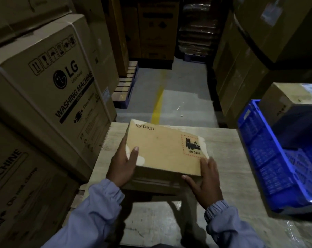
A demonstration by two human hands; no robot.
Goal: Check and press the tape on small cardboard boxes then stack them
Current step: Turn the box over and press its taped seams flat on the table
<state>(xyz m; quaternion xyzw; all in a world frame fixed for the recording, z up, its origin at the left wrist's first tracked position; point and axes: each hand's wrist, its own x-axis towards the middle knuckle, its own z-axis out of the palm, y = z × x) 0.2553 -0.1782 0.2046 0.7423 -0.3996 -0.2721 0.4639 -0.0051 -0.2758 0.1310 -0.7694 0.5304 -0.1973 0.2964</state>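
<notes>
I see the box (162,149) broad face up over the worktop (223,151): tan cardboard, PICO print far left, red-dashed UN 3481 label (192,146) (right side), pale tape (203,142) at its edges.

Pale wooden table (223,144); blue crate (259,158) at right.

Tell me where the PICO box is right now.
Head view, centre: the PICO box is over the pale table, the left hand gripping its left edge and the right hand holding its near right corner, with the blue crate to its right.
</notes>
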